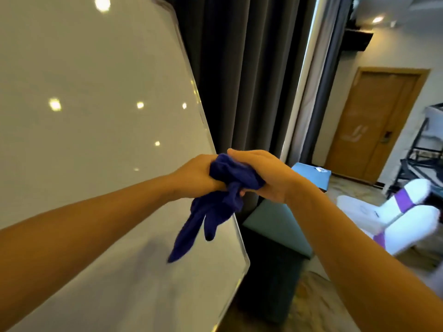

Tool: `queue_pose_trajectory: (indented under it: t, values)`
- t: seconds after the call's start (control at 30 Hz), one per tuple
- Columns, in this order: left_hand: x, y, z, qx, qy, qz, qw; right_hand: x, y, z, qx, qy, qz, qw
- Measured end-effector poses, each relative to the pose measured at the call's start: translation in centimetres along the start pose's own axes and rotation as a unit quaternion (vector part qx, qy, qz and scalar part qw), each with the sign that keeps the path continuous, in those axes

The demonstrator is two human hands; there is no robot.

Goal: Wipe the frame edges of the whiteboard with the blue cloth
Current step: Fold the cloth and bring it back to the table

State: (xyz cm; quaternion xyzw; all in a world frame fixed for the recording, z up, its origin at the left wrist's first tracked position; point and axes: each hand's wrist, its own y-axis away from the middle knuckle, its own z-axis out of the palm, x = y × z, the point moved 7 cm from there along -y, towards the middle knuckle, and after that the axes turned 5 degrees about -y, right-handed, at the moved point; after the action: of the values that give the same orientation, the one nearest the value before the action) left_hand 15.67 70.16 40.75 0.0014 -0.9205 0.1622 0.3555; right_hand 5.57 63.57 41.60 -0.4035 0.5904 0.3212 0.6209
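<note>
The whiteboard [91, 97] fills the left of the head view, tilted, with ceiling lights mirrored in it. Its pale metal frame edge [195, 92] runs down the right side to a rounded lower corner. The dark blue cloth [230, 176] is bunched between both hands just in front of that edge, and two loose tails hang down over the board. My left hand [194, 176] grips the cloth from the left. My right hand [263, 173] closes over it from the right and above.
Dark grey curtains [239, 80] hang right behind the board's edge. A teal seat [275, 224] and a blue box [311, 173] stand below them. Farther right are a wooden door [374, 125], a white and purple chair [407, 212] and a black metal rack [422, 149].
</note>
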Motion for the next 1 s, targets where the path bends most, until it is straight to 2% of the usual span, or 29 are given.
queue_pose_trajectory:
  t: [0.1, 0.17, 0.23, 0.27, 0.33, 0.43, 0.57, 0.67, 0.73, 0.87, 1.0]
  values:
    - [-1.5, 2.9, 2.6, 0.043, 0.111, -0.054, 0.991, 5.2, 2.8, -1.2, 0.085, -0.18, 0.041, 0.979]
    - [-3.3, 5.0, 4.8, 0.061, 0.221, -0.146, 0.962, 10.5, 4.7, -1.1, 0.12, -0.229, 0.095, 0.961]
    - [-5.3, 7.1, 7.6, 0.068, 0.319, -0.276, 0.904, 15.6, 6.8, 0.6, 0.091, -0.284, 0.163, 0.94]
    - [-5.9, 7.9, 8.9, 0.069, 0.331, -0.326, 0.883, 17.4, 7.8, 1.7, 0.058, -0.319, 0.178, 0.929]
    - [-6.8, 9.1, 10.4, 0.066, 0.285, -0.376, 0.879, 19.5, 9.6, 2.9, 0.035, -0.355, 0.183, 0.916]
    - [-6.6, 9.3, 13.0, 0.031, 0.262, -0.407, 0.875, 20.9, 11.7, 0.7, 0.084, -0.32, 0.166, 0.929]
    - [-5.4, 8.0, 17.9, -0.024, 0.327, -0.4, 0.856, 22.0, 14.4, -5.8, 0.151, -0.318, 0.156, 0.923]
    - [-2.9, 6.3, 22.7, -0.123, 0.381, -0.335, 0.853, 22.2, 17.1, -10.0, 0.146, -0.394, 0.163, 0.893]
    - [-1.3, 4.7, 26.5, -0.145, 0.413, -0.31, 0.844, 22.3, 19.2, -12.9, 0.119, -0.462, 0.15, 0.866]
    - [0.2, 1.7, 33.3, -0.06, 0.461, -0.324, 0.824, 23.8, 23.0, -18.5, 0.1, -0.491, 0.144, 0.853]
    - [0.8, -0.6, 39.3, 0.051, 0.447, -0.363, 0.816, 26.1, 25.2, -24.9, 0.111, -0.4, 0.157, 0.896]
